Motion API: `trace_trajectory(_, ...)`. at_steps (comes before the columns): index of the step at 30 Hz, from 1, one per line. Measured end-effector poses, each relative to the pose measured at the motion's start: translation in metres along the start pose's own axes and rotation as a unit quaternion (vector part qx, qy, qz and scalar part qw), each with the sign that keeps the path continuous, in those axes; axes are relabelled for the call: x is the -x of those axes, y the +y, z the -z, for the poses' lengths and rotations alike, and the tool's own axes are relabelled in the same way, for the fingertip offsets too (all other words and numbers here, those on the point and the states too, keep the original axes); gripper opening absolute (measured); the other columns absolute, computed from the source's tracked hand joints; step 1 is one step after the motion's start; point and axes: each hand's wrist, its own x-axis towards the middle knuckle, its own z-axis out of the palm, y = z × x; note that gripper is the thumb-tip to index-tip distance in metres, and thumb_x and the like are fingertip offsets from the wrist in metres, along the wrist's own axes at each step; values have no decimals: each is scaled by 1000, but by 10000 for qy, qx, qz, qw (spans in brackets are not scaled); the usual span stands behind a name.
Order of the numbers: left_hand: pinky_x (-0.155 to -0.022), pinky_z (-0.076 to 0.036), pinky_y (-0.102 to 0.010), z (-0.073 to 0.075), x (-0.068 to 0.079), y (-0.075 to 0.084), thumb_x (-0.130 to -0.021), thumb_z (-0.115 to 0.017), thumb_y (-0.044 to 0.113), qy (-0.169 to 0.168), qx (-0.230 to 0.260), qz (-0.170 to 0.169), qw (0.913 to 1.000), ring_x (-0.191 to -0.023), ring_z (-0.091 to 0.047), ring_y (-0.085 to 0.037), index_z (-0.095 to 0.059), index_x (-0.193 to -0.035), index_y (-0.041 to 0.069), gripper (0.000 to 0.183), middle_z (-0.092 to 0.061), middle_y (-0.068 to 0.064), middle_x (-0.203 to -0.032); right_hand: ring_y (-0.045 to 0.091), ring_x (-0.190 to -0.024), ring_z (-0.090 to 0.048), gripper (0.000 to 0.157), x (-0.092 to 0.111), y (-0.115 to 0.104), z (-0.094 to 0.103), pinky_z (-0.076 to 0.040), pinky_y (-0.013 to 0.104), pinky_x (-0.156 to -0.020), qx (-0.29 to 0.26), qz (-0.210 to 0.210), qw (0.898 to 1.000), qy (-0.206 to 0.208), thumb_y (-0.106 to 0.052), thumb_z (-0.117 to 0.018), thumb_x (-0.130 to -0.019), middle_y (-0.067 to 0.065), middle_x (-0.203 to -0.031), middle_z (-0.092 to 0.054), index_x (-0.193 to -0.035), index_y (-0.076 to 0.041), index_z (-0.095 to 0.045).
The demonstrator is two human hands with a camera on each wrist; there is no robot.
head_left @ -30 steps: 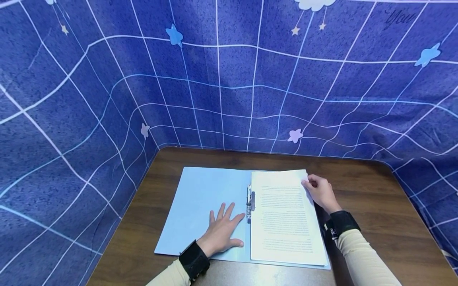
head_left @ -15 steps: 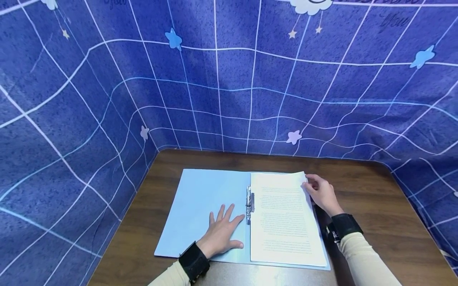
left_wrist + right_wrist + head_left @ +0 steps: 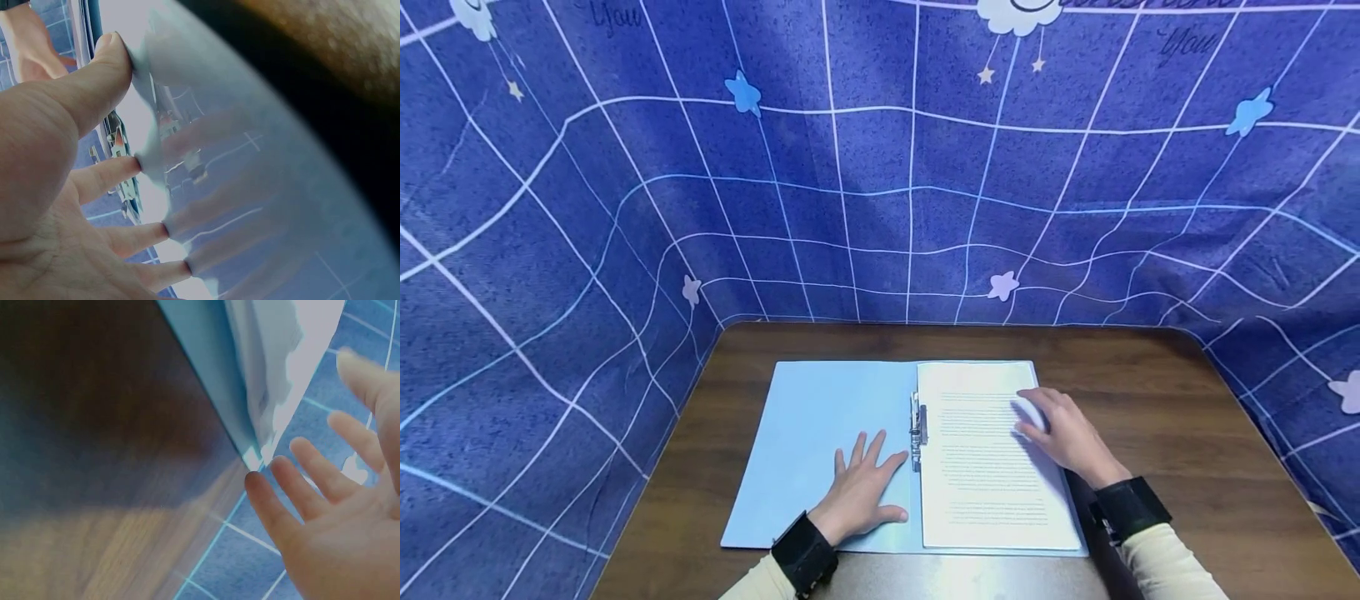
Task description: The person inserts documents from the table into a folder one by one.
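A light blue folder lies opened out on the wooden table, with a metal clip along its middle. Printed white sheets rest on its right side, their left edge at the clip. My left hand presses flat on the left cover, fingers spread, thumb pointing toward the sheets. In the left wrist view its fingertips meet the shiny cover. My right hand is over the upper right edge of the sheets, thumb apart from the fingers. The right wrist view shows its fingers extended and spread beside the sheets' corner.
The brown wooden table extends around the folder on all sides. A blue curtain with white grid lines and stars hangs behind the table and at its left. Black bands circle both wrists.
My right hand has let go of the top sheet's upper right corner and moved left and down over the page edge. The lifted corner now lies flat. The left hand stays put.
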Motion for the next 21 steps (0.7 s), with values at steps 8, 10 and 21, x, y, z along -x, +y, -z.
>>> trace_trajectory(8, -105, -22, -84, -3, 0, 2, -81, -82, 55, -4, 0, 56, 10000, -149, -21, -55, -53, -151, 18, 84, -31, -25, -163, 51, -138, -43, 70, 32, -19, -5, -40, 71, -104, 156, 279, 9969, -715, -35, -86, -85, 25, -148, -51, -144, -9, -59)
trace_trajectory(10, -105, -22, -84, -4, -1, 2, -80, -82, 55, 17, 4, 63, 10000, -149, -21, -56, -54, -150, 18, 84, -31, -25, -163, 51, -141, -39, 73, 38, -21, -6, -39, 72, -105, 141, 285, 9965, -771, -37, -86, -84, 25, -150, -49, -145, -10, -58)
trace_trajectory(21, -105, -20, -85, -6, -3, 2, -80, -83, 55, 61, 72, 73, 9999, -148, -20, -57, -54, -150, 17, 85, -31, -26, -163, 54, -141, -39, 75, 52, -24, -10, -40, 72, -104, 34, 471, 9962, -736, -40, -85, -85, 28, -153, -45, -147, -9, -56)
